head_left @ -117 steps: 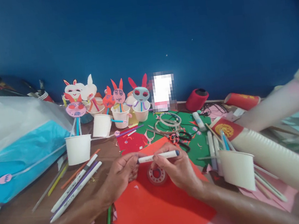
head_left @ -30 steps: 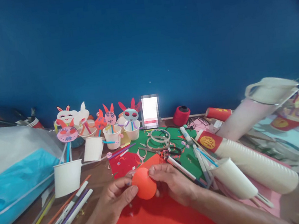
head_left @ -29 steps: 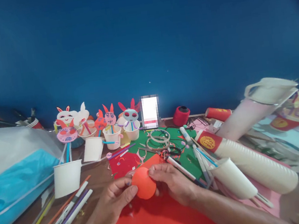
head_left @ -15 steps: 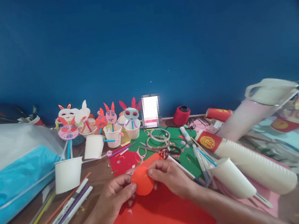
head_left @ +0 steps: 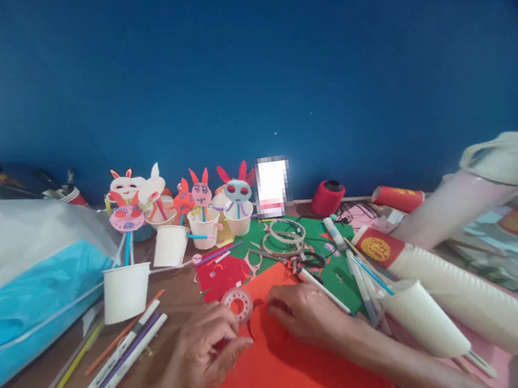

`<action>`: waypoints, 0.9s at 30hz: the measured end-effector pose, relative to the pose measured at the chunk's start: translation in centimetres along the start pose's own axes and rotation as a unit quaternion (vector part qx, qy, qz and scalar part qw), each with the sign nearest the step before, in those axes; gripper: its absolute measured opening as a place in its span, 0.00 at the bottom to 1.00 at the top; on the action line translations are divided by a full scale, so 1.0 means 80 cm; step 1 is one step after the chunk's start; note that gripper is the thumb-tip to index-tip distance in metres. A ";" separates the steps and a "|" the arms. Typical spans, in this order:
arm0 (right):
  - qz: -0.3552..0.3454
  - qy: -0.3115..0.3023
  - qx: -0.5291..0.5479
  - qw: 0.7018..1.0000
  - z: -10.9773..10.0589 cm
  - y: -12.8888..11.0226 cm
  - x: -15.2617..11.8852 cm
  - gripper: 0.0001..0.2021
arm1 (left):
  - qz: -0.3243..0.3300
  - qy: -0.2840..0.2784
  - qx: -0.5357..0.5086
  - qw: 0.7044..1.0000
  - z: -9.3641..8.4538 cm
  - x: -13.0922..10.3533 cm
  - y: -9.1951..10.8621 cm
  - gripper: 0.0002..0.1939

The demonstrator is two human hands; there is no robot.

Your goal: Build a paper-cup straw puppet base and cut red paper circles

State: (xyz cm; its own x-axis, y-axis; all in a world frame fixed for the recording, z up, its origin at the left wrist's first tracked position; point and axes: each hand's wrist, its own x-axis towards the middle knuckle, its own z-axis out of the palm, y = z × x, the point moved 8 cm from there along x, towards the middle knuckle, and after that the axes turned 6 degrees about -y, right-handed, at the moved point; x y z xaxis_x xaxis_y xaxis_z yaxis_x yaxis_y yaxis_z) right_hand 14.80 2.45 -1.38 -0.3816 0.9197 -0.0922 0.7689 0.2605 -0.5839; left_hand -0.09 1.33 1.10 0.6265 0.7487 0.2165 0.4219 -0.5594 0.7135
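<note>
An orange paper circle [head_left: 259, 322] lies low over a large orange-red paper sheet [head_left: 283, 375], its colour nearly blending in. My right hand [head_left: 306, 315] has its fingers curled down at the circle's right edge, the fingertips partly hidden. My left hand [head_left: 210, 350] is to the left of the circle, half curled, with thumb and forefinger apart and nothing seen between them. Just beyond its fingers is a small tape roll [head_left: 238, 305] with a pale toothed core, lying flat near the sheet's left edge.
Paper rabbit puppets [head_left: 234, 191] stand in white cups at the back. Scissors [head_left: 269, 251], bangles [head_left: 287, 235] and cords lie on green paper [head_left: 331, 273]. White markers [head_left: 113, 372] are on the left. Stacked paper cups [head_left: 462, 288] and a white cup [head_left: 423, 319] lie on the right.
My left hand has let go of the orange circle and moved a little left and down. The circle has gone down to the sheet under my right hand. The tape roll now shows fully.
</note>
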 end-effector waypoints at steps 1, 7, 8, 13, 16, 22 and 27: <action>0.000 0.002 0.036 0.999 0.001 0.001 0.001 0.08 | -0.014 0.003 0.014 1.000 0.001 0.001 -0.001 0.05; 0.026 0.000 0.319 0.947 0.026 0.012 0.001 0.09 | 0.027 0.062 0.092 0.993 0.004 0.002 0.011 0.26; 0.028 0.006 0.339 0.940 0.029 0.013 0.001 0.09 | 0.044 0.060 0.111 0.991 0.009 0.002 0.013 0.28; 0.049 -0.012 0.425 0.904 0.044 0.014 -0.001 0.10 | 0.077 0.050 0.174 0.980 0.027 0.001 0.006 0.25; 0.065 -0.059 0.497 0.863 0.051 0.013 0.001 0.12 | 0.097 0.045 0.194 0.975 0.026 0.002 0.005 0.29; 0.035 -0.065 0.578 0.813 0.047 0.011 0.006 0.14 | -0.005 0.051 0.045 0.998 0.010 0.003 -0.004 0.32; 0.010 0.009 0.554 0.832 0.029 0.014 0.009 0.15 | -0.269 0.064 -0.329 0.903 0.022 -0.001 -0.043 0.16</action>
State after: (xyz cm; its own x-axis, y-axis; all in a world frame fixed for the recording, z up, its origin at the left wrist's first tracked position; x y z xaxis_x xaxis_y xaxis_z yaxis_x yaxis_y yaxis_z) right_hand 14.19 2.73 -3.96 -0.3588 0.9275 -0.1049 -0.1746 -0.1770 -0.9686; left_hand -0.41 2.53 -2.55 0.3480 0.9077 -0.2344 0.1354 0.1987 0.9707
